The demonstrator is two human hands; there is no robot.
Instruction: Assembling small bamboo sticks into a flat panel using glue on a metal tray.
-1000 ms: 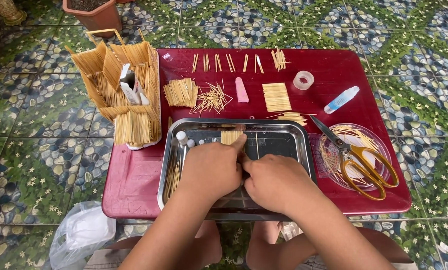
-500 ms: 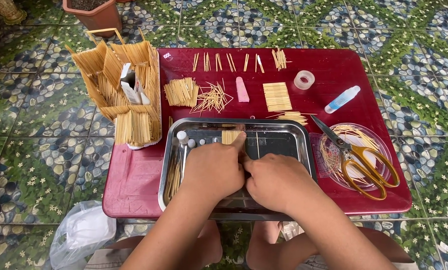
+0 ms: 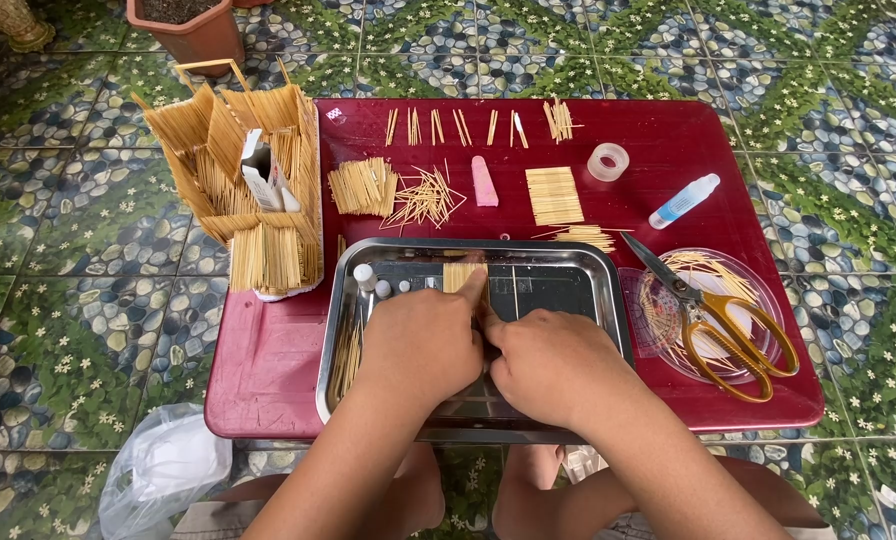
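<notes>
My left hand (image 3: pixel 423 340) presses its forefinger flat on the small raft of pale wooden sticks (image 3: pixel 461 276) lying in the shiny steel tray (image 3: pixel 608 300); my right hand (image 3: pixel 553 365) is curled beside it, its grip hidden. I judge steady, even pressure keeps the sticks aligned.

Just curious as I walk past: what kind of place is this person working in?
Probably a home patio or courtyard craft spot: a patterned tiled floor, a terracotta plant pot, and a low red table covered with toothpicks.
</notes>
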